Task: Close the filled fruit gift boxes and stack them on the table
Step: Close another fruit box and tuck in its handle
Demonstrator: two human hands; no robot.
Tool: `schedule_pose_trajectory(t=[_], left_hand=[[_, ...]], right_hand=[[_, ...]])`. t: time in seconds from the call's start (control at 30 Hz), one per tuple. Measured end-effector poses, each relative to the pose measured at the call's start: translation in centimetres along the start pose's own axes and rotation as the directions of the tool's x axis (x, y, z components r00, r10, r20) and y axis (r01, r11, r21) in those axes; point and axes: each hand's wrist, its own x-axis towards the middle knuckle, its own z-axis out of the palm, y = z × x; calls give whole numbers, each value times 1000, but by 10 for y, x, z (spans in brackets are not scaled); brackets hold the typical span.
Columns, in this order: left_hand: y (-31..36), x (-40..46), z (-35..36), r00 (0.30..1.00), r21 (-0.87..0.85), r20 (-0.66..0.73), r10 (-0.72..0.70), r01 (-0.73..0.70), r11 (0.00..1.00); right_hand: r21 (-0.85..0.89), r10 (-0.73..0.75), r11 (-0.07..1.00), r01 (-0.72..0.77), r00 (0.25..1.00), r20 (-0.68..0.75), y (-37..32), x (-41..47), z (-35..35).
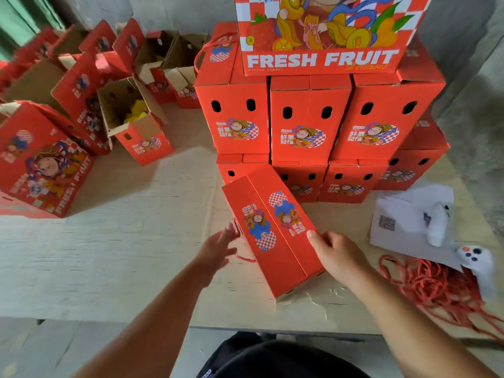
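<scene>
The right hand (335,252) had its grip on the near right edge of a closed red gift box (272,230), thumb on the top face and the other fingers hidden behind the box's side. The left hand (218,246) was blurred, its fingers spread and loose by the box's left side; whether they touched the cardboard or the thin red cord handle (244,258) there could not be told. The box lay tilted on the surface (122,241), its far end against the bottom row of the stack of closed boxes (308,121), its near corner raised a little. Its top face carried two cartoon stickers with blue and checkered patches, and the fold seam ran down its length. The stack stood in two rows with a larger box marked FRESH FRUIT (324,36) on top, cut off by the frame's upper edge. To the left, open boxes (131,115) with raised flaps stood in a blurred cluster; something yellow showed inside one, too unclear to name. On the right lay a sheet of paper (395,227), two white controllers (477,263) and a tangle of red cords (436,287) running toward the surface's near edge. Bare surface stretched wide between the left hand and the open boxes.
</scene>
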Motion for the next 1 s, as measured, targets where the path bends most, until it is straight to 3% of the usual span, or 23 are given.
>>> schedule_pose_trajectory(t=[0.07,0.17,0.23,0.3,0.4,0.43,0.5,0.53,0.6,0.67,0.7,0.77,0.8,0.87,0.93,1.0], left_hand=[[-11,-12,20,998,-94,50,-41,45,995],[-13,-18,34,992,-117,-113,-55,42,992],[-4,-24,32,990,-259,-108,-85,55,964],[12,-31,28,997,-459,-62,-45,11,889],[49,-42,32,993,-603,-76,94,-121,788],[63,-46,34,984,-627,-79,157,-172,760],[91,-59,38,962,-658,-64,266,-241,713],[100,-65,41,941,-586,-65,333,-306,750],[110,-77,44,870,-154,-30,493,-491,857],[113,-81,44,812,376,116,572,-569,731],[115,-83,42,795,483,187,577,-585,651],[120,-86,31,744,412,245,621,-660,628],[120,-86,25,744,320,199,638,-665,675],[117,-80,12,799,136,-51,600,-589,796],[108,-72,0,827,-33,-290,481,-511,859],[96,-66,-9,844,-91,-368,390,-450,889]], right_hand=[[127,89,986,-109,984,153,-11,5,1],[203,161,948,-244,921,356,-25,21,-13],[294,103,926,-238,907,408,-31,27,-17],[381,-49,922,-67,957,285,-41,28,-13],[360,-162,918,170,985,-53,-62,24,-5],[344,-228,906,246,969,-93,-69,18,-2],[306,-395,871,383,918,-27,-85,0,6],[333,-446,851,407,893,50,-94,-11,13],[538,-485,777,327,855,181,-109,-29,20],[708,-442,693,137,856,268,-110,-32,21],[718,-413,691,86,862,294,-108,-31,16],[758,-436,647,82,855,280,-103,-28,9],[798,-406,602,36,874,268,-104,-28,2],[852,-309,521,-48,920,241,-116,-20,-14],[799,-304,601,2,926,226,-136,-10,-35],[739,-384,666,106,897,217,-159,-11,-47]])
